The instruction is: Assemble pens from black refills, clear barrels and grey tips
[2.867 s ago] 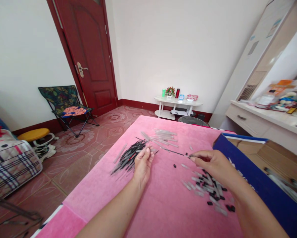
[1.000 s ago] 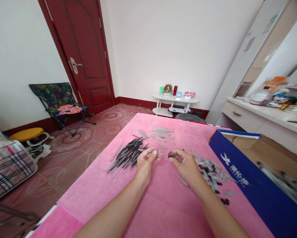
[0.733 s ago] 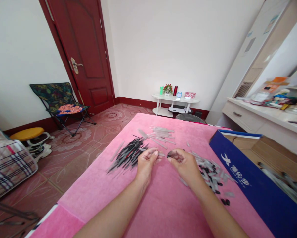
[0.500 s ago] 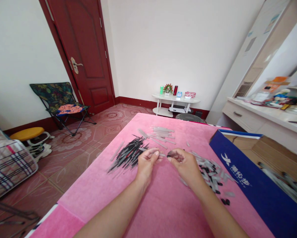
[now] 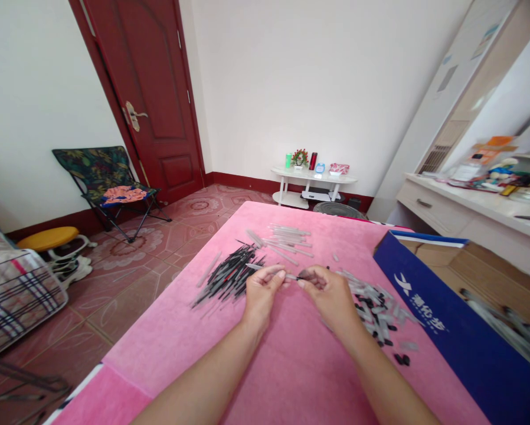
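Note:
My left hand point(image 5: 260, 290) is closed on a thin pen part point(image 5: 255, 267) whose clear end sticks out to the left. My right hand point(image 5: 326, 293) is closed on a small dark piece, its fingertips meeting the left hand's above the pink cloth point(image 5: 287, 366). A heap of black refills point(image 5: 229, 273) lies just left of my left hand. Clear tubes point(image 5: 287, 237) lie beyond both hands. A scatter of grey and black caps point(image 5: 378, 310) lies right of my right hand.
An open blue cardboard box point(image 5: 428, 321) with pens inside stands at the table's right. A white dresser point(image 5: 468, 215) is beyond it. On the floor stand a folding chair point(image 5: 108, 183), a yellow stool point(image 5: 48, 241), a small white table point(image 5: 311, 183), and a red door point(image 5: 147, 94).
Since 2.9 s ago my right hand has moved left from the cap pile to meet my left hand. Over the last second both hands have barely shifted.

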The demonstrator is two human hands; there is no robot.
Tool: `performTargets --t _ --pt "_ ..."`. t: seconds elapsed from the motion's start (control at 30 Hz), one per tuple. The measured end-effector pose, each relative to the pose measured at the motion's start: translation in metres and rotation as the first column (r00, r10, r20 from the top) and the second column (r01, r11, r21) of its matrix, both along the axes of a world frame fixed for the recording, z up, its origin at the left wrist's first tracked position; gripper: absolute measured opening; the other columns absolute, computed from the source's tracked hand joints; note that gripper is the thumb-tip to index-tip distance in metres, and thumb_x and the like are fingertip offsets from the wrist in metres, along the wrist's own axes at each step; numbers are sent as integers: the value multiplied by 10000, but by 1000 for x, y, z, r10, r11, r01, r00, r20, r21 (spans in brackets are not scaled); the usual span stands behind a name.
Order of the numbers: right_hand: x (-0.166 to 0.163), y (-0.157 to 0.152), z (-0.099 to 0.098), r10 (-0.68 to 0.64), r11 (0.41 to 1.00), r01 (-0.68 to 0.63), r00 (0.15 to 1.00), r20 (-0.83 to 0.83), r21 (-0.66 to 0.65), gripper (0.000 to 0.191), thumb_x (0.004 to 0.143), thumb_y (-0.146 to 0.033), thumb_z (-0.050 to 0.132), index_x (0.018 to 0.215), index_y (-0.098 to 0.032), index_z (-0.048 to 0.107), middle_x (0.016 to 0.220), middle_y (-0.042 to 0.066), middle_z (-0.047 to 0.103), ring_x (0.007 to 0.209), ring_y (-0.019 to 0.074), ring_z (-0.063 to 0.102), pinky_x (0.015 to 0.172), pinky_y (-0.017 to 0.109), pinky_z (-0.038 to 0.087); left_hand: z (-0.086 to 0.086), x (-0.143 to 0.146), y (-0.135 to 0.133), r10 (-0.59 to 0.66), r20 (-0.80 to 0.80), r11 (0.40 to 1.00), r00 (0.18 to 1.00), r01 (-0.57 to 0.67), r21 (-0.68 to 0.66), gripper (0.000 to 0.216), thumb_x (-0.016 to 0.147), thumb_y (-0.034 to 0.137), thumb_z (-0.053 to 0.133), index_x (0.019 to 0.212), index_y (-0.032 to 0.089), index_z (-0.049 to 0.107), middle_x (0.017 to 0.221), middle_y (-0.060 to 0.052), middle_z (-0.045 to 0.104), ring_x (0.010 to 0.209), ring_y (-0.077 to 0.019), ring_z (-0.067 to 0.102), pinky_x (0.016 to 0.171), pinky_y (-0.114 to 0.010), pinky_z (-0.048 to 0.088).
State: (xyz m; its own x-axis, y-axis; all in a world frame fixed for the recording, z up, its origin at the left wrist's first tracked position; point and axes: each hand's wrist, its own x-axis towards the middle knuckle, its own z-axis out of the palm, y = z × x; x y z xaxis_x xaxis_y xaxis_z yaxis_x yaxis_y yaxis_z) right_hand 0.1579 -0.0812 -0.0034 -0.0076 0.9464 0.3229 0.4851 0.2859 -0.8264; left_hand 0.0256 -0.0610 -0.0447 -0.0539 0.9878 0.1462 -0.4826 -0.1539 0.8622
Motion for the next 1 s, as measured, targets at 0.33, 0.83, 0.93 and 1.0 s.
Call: performTargets --t 0.33,0.83,0.93,1.0 --pt "-1 -3 -4 -63 998 66 985 162 -11 312 814 -345 404 603 -170 553 538 6 570 507 122 515 514 222 373 2 2 -3 6 -7 1000 1000 -6 -1 244 628 264 682 823 119 657 738 -65 666 628 -145 600 637 -279 488" --pt "2 -3 -3 -36 999 40 958 283 -10 292 792 -425 432 683 -186 560 590 -4 585 559 127 530 531 212 355 1 2 -2 9 33 1000 999 -8 -26 255 629 258 683 839 116 651 745 -68 665 654 -145 603 642 -271 486" --pt "2 -4 -3 -25 999 31 953 303 -17 328 815 -416 389 648 -185 550 556 -5 564 533 122 514 515 210 345 2 2 -3 -5 32 999 999 6 -34 265 621 260 689 839 115 649 740 -71 665 647 -148 603 644 -279 488" --pt "2 -4 -2 -5 999 21 951 309 -47 424 851 -418 298 588 -182 533 518 0 542 507 119 501 505 213 341 2 3 -4 -13 31 999 999 14 -35 270 619 264 691 842 117 649 734 -70 666 643 -150 605 647 -285 488"
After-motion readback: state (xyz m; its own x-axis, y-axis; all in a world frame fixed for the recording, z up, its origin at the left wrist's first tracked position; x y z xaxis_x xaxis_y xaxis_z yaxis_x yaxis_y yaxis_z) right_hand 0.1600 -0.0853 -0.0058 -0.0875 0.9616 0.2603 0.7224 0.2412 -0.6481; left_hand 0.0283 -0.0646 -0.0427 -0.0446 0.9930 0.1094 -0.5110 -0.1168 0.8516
